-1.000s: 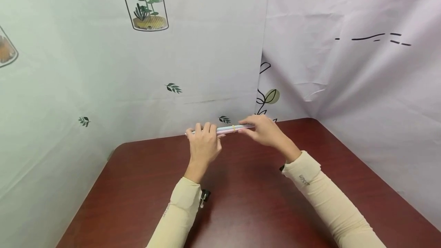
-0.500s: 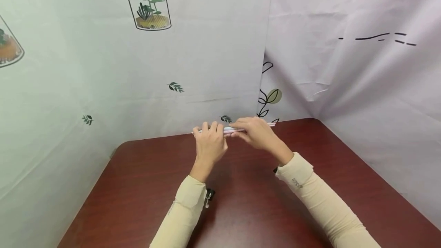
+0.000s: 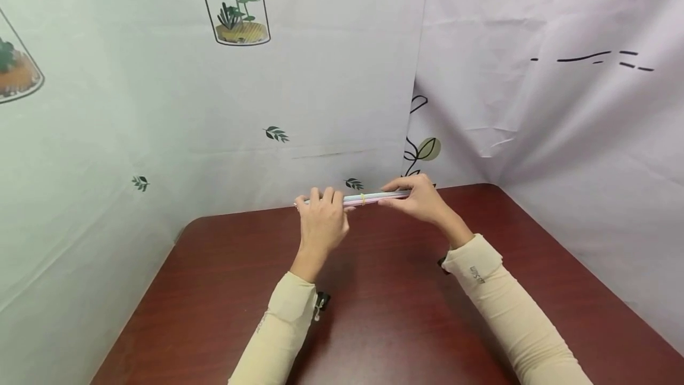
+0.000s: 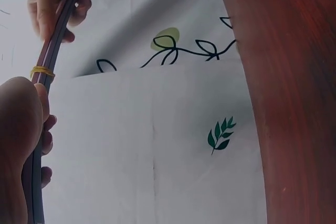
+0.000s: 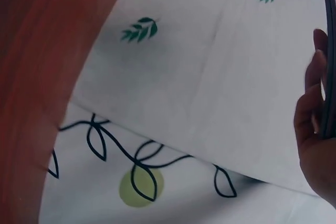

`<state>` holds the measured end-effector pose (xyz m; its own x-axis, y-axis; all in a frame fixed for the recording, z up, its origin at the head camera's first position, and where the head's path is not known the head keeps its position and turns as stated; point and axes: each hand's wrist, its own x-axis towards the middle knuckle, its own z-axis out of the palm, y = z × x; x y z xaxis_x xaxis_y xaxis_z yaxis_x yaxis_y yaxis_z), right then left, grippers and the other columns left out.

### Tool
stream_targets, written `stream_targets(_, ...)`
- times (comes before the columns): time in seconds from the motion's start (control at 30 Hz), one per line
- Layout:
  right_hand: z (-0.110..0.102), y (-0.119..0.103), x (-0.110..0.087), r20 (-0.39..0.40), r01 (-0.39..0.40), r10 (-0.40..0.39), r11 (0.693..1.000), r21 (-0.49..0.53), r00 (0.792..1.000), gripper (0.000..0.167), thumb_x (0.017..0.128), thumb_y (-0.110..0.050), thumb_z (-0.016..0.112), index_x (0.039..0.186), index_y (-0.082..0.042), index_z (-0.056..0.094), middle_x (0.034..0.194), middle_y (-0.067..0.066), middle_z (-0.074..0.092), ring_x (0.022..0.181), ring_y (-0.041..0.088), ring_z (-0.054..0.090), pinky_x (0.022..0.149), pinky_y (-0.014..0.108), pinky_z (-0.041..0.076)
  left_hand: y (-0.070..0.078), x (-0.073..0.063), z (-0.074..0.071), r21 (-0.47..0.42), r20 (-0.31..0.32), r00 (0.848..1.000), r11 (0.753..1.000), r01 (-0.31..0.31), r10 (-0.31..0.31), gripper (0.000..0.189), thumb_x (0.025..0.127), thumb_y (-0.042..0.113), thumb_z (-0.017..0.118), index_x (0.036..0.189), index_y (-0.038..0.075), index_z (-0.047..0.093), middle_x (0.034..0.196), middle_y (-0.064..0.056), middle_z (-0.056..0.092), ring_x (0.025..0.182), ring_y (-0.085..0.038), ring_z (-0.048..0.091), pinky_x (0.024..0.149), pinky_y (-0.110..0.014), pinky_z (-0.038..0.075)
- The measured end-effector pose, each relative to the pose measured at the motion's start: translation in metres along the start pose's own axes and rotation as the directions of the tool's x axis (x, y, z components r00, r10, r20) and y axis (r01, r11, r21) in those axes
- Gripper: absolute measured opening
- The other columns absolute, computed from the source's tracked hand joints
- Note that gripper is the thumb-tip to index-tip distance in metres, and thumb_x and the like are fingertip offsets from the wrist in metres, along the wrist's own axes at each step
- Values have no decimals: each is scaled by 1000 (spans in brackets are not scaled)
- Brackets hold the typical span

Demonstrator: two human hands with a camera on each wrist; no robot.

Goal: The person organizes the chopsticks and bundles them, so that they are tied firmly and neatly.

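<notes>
A bundle of long, thin pastel sticks (image 3: 352,201), pale blue and pink, is held sideways above the far part of the table. A yellow rubber band (image 3: 363,199) goes round it near the middle. My left hand (image 3: 323,218) grips the bundle's left part, the thumb lying along it in the left wrist view. Toward the other end, my right hand (image 3: 419,199) pinches the sticks between thumb and fingers, and their right tips are hidden by it. In the right wrist view, the curled fingers (image 5: 310,108) lie against the bundle at the image edge.
Below the hands spreads a dark red-brown wooden table (image 3: 374,314) with rounded far corners. A white cloth (image 3: 331,76) printed with leaves and jars hangs behind its back edge and along both sides.
My right hand slid left along the sticks toward the left hand, baring their right tips, then moved back right and covers those tips again. The left hand has kept its grip.
</notes>
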<state>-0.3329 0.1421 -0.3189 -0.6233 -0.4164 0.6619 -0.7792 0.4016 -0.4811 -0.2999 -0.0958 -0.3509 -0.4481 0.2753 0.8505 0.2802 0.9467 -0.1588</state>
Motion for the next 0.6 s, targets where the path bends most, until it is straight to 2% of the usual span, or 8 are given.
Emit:
stream_targets(0.17, 1, -25, -2, -19, -26, 28, 995, 91, 999, 18, 73, -1, 85, 87, 4, 76, 78, 12, 73, 62, 15, 63, 56, 21, 49, 4, -2, 3, -32, 8, 1000, 999, -10, 11, 11, 78, 16, 65, 85, 8, 62, 84, -7, 58, 82, -31, 51, 74, -55, 38)
stream_targets(0.3, -2, -34, -2, 3, 33, -33, 997, 67, 999, 20, 70, 6, 85, 87, 6, 76, 78, 15, 73, 62, 14, 61, 56, 19, 47, 5, -5, 4, -49, 28, 999, 999, -17, 18, 8, 80, 11, 62, 88, 9, 62, 86, -6, 59, 83, -30, 51, 73, -53, 38)
stream_targets(0.47, -3, -26, -3, 2, 139, -139, 990, 21, 990, 22, 67, 11, 84, 87, 7, 76, 79, 15, 73, 63, 14, 63, 57, 19, 45, 1, -6, 1, -56, 38, 998, 997, -47, 49, 16, 85, 24, 68, 93, 10, 64, 87, -4, 60, 83, -29, 52, 71, -49, 39)
stream_targets(0.6, -3, -22, -8, 1, 139, -139, 989, 53, 990, 21, 69, 11, 82, 89, 8, 76, 81, 16, 73, 67, 16, 65, 58, 18, 47, -10, -9, -1, -67, 34, 995, 994, -89, 92, 29, 90, 39, 68, 96, 11, 66, 88, -4, 62, 82, -28, 55, 70, -47, 42)
